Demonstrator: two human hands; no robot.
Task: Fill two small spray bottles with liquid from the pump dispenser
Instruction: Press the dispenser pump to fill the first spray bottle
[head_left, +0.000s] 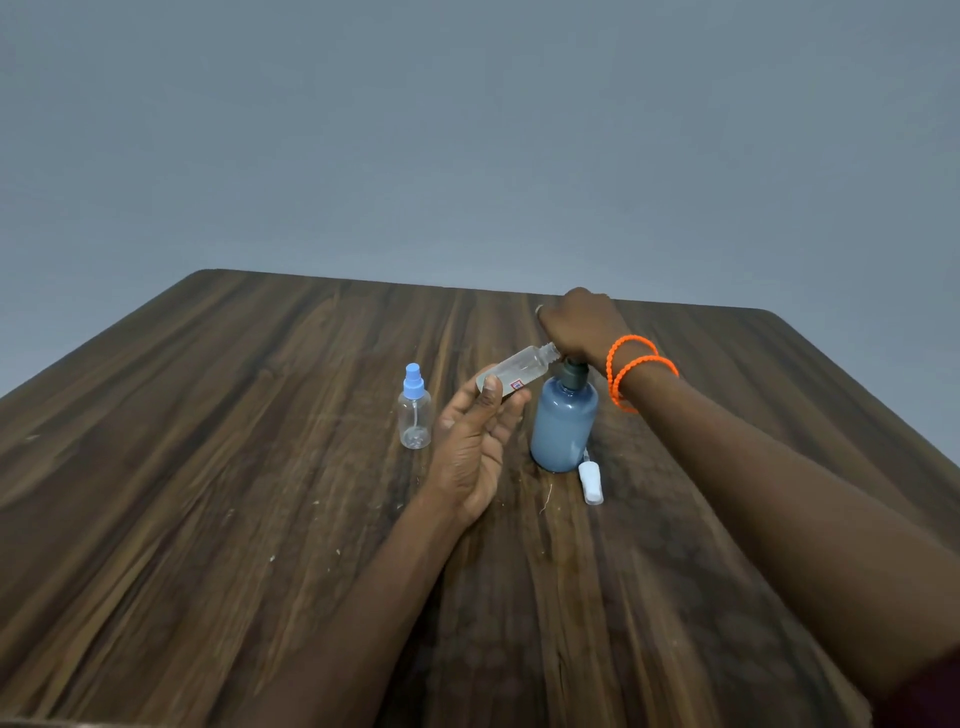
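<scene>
Holding uncapped spray bottle (519, 370) tilted, left hand (475, 447) pinches its base between thumb and fingers (511, 410), neck at pump dispenser (563, 423) spout. Right hand (582, 325) presses down on pump head, fingers curled over it. Second spray bottle (415, 410), blue-capped, upright on counter (208, 467) left. White sprayer cap (591, 483) lying beside dispenser base.

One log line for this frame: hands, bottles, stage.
left hand holds uncapped spray bottle tilted, mouth at pump | right hand on pump dispenser head | blue-capped bottle upright, looks empty | white sprayer cap on table | stage: filling first bottle
</scene>
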